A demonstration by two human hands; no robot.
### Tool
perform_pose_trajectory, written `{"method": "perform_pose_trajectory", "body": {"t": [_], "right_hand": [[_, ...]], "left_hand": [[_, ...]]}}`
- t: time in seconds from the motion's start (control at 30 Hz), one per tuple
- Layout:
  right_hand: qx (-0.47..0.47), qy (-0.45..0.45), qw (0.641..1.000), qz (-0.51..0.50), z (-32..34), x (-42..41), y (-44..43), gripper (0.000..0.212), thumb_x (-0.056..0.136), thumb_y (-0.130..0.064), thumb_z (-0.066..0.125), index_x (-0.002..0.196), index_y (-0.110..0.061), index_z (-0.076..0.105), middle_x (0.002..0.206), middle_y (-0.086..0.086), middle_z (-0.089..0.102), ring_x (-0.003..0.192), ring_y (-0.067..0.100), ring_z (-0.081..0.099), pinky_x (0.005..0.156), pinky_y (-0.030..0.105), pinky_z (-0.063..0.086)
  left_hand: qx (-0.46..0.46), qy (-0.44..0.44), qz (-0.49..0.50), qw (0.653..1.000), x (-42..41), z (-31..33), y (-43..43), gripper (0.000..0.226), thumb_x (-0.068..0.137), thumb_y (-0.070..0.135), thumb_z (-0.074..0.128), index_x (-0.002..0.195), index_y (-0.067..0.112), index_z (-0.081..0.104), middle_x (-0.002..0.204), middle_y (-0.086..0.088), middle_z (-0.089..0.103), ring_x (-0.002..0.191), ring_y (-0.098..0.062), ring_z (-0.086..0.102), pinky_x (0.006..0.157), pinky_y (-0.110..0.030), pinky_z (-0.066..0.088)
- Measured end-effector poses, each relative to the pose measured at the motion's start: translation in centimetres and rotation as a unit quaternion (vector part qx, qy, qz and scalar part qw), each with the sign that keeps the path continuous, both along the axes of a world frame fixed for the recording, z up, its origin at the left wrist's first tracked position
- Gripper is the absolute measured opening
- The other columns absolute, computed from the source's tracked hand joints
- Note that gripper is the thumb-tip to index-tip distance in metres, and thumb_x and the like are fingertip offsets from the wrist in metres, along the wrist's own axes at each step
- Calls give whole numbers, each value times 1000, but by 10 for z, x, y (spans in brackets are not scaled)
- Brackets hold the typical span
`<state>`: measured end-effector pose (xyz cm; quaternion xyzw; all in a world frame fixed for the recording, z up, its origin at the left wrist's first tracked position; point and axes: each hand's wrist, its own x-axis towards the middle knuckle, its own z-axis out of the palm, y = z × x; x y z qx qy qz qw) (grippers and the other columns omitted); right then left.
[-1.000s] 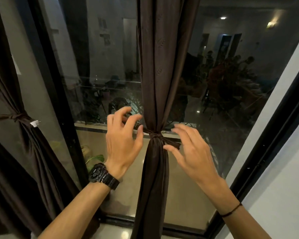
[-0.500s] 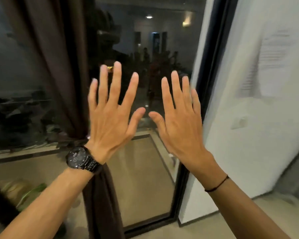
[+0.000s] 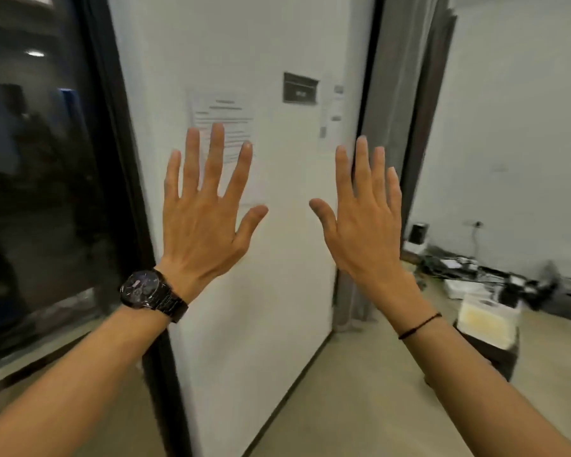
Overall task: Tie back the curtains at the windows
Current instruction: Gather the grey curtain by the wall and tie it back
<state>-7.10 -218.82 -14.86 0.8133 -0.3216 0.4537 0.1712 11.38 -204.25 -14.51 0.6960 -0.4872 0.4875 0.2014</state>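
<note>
I am reading both hands as empty: left hand [image 3: 201, 225] and right hand [image 3: 365, 232] are raised with fingers spread before a white wall [image 3: 271, 308]. A grey curtain [image 3: 401, 80] is hanging beyond the right hand, apparently untied. I judge the next move is gathering it.

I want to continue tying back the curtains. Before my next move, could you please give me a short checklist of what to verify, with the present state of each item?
1. Left hand free: ok, fingers straight, holding nothing.
2. Right hand free: ok, open, holding nothing.
3. Curtain to tie in view: ok, a grey curtain hangs past the right edge of the white wall.
4. That curtain already tied: cannot tell; no tie shows on the visible part.
5. Floor path clear: not ok, cables and a white box lie on the floor at the right.
</note>
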Motion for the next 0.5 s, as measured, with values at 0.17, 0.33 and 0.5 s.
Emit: {"method": "perform_pose_trajectory", "body": {"t": [0.17,0.33,0.5], "right_hand": [[-4,10,996,-89,3,-78,-103,78,102,-68,12,163,-20,7,171,12,0,157,34,-1,127,52,8],[-10,12,990,-140,4,-120,-198,77,102,-67,18,163,-21,7,171,11,-1,157,32,-3,127,51,7],[-24,8,986,-166,1,-126,-289,77,103,-68,18,163,-22,6,171,10,-3,157,31,-3,126,52,7]], "left_hand": [[14,19,-56,998,-45,2,-131,79,104,66,22,167,22,4,174,-19,-2,160,-43,-3,127,-63,5],[19,28,-97,995,-75,7,-250,83,100,73,13,167,24,4,174,-18,-3,160,-43,-3,126,-66,6],[12,18,-141,990,-86,13,-364,83,100,72,21,167,26,6,174,-18,0,160,-43,-2,127,-63,3]]}}
